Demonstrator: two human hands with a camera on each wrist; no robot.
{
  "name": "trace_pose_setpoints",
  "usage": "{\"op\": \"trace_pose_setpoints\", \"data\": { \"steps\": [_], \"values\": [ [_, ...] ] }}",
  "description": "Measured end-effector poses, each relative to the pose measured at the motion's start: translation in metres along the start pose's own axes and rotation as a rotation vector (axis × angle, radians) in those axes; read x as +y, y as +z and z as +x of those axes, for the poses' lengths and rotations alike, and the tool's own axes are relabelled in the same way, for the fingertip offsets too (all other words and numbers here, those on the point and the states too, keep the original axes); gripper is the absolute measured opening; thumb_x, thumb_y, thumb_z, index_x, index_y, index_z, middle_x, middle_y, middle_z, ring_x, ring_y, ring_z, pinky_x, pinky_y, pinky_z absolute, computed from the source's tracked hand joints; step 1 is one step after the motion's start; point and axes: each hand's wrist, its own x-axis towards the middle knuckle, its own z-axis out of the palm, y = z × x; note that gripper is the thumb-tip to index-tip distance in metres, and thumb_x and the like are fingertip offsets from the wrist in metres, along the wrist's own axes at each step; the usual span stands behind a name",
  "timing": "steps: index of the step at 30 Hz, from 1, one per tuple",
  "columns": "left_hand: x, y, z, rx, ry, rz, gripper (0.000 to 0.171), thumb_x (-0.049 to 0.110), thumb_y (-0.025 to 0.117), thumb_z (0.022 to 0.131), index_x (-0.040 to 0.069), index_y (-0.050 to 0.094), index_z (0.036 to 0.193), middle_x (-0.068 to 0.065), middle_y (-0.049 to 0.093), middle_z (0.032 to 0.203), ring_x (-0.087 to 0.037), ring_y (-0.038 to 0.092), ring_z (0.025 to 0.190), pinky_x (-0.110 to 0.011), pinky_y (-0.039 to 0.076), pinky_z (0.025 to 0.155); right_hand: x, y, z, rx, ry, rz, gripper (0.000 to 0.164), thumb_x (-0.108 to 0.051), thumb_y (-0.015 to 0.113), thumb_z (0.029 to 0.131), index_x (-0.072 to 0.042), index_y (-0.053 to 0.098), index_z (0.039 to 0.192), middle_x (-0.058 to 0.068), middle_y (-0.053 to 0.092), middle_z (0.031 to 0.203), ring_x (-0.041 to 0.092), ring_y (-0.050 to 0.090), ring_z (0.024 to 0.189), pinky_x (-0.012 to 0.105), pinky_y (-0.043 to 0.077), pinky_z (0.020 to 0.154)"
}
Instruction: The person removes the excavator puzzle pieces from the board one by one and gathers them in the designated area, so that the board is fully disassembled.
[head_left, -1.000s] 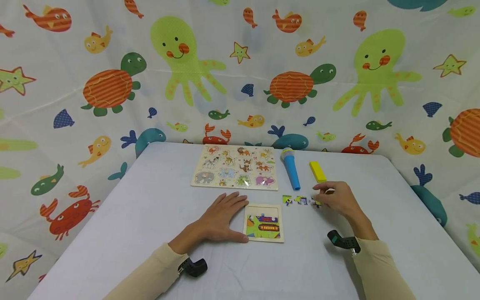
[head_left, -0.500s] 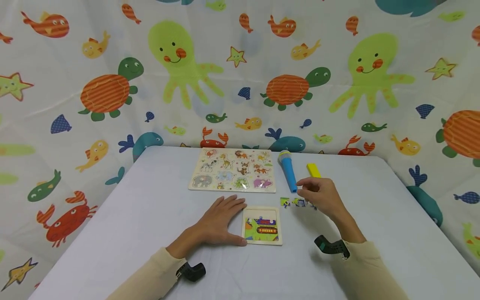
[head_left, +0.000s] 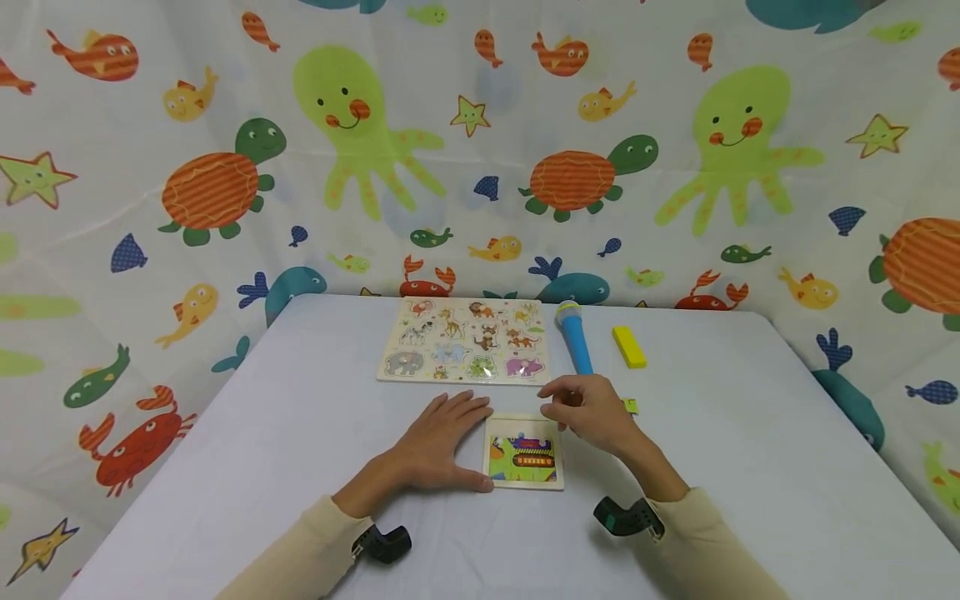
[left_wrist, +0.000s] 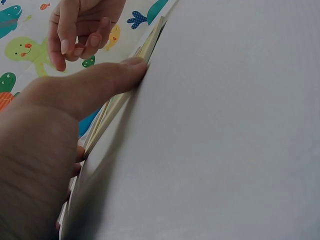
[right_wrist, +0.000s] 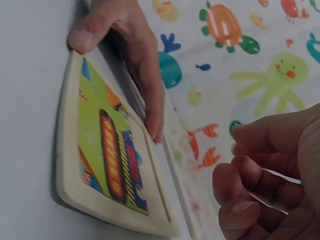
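Observation:
A small square jigsaw puzzle (head_left: 522,460) in a pale wooden frame lies on the white table; its lower part shows an orange-tracked vehicle, and its upper strip is bare wood. My left hand (head_left: 435,454) rests spread along its left side, the thumb (left_wrist: 132,65) at the near corner and fingertips by the far corner. Above the frame's right far corner hovers my right hand (head_left: 588,414). In the right wrist view its fingers (right_wrist: 235,180) are loosely curled, with nothing seen between them. Right of it shows a green jigsaw piece (head_left: 630,406); the other loose pieces are hidden behind this hand.
Behind the small puzzle lies a large animal peg puzzle (head_left: 465,342). To its right are a blue toy microphone (head_left: 575,335) and a yellow block (head_left: 628,347). A sea-animal curtain (head_left: 465,167) hangs at the table's far edge.
My right hand has moved left from the loose pieces to the framed puzzle's far right corner, uncovering the yellow block. My left hand stays by the frame. The head view has shifted slightly.

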Motion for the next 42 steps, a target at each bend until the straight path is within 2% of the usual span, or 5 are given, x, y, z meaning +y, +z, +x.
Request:
{"op": "trace_pose_setpoints", "data": {
  "steps": [6,11,16,28,42],
  "values": [
    [0.001,-0.002,0.001,0.004,0.003,-0.005,0.106,0.081,0.066,0.072,0.022,0.040,0.156,0.004,0.033,0.164,-0.022,0.017,0.156,-0.050,0.009,0.126,-0.001,0.013,0.001,-0.025,0.013,-0.052,0.020,-0.010,0.073,0.092,-0.001,0.074,0.109,0.004,0.058,0.072,0.020,0.059,0.064,0.023,0.051,0.055],
    [0.000,-0.001,0.001,0.007,0.002,-0.005,0.107,0.081,0.066,0.072,0.021,0.040,0.157,0.005,0.033,0.164,-0.022,0.017,0.156,-0.051,0.009,0.126,-0.004,0.024,0.002,-0.057,0.040,-0.087,0.017,-0.011,0.073,0.091,-0.004,0.075,0.106,0.002,0.058,0.072,0.018,0.057,0.067,0.023,0.049,0.055],
    [-0.001,0.002,0.001,0.012,0.013,-0.015,0.107,0.082,0.065,0.073,0.021,0.040,0.156,0.004,0.033,0.164,-0.023,0.018,0.155,-0.052,0.010,0.126,-0.006,0.032,0.000,-0.091,0.026,-0.136,0.015,-0.012,0.073,0.091,-0.006,0.076,0.104,-0.001,0.058,0.072,0.016,0.055,0.071,0.022,0.046,0.057],
    [0.000,-0.002,0.000,0.006,0.015,0.005,0.106,0.081,0.065,0.073,0.021,0.040,0.157,0.006,0.032,0.164,-0.021,0.017,0.155,-0.050,0.010,0.126,-0.004,0.050,-0.002,-0.185,0.050,-0.160,0.017,-0.013,0.074,0.090,-0.006,0.074,0.105,-0.004,0.060,0.068,0.012,0.055,0.060,0.023,0.045,0.051],
    [-0.002,0.001,0.000,0.019,0.026,0.012,0.107,0.082,0.065,0.072,0.020,0.041,0.156,0.005,0.033,0.164,-0.022,0.018,0.155,-0.050,0.010,0.126,0.004,0.060,-0.002,-0.156,0.040,-0.242,0.018,-0.010,0.080,0.084,-0.008,0.073,0.101,-0.005,0.057,0.067,0.009,0.052,0.062,0.022,0.042,0.053]
  ]
}}
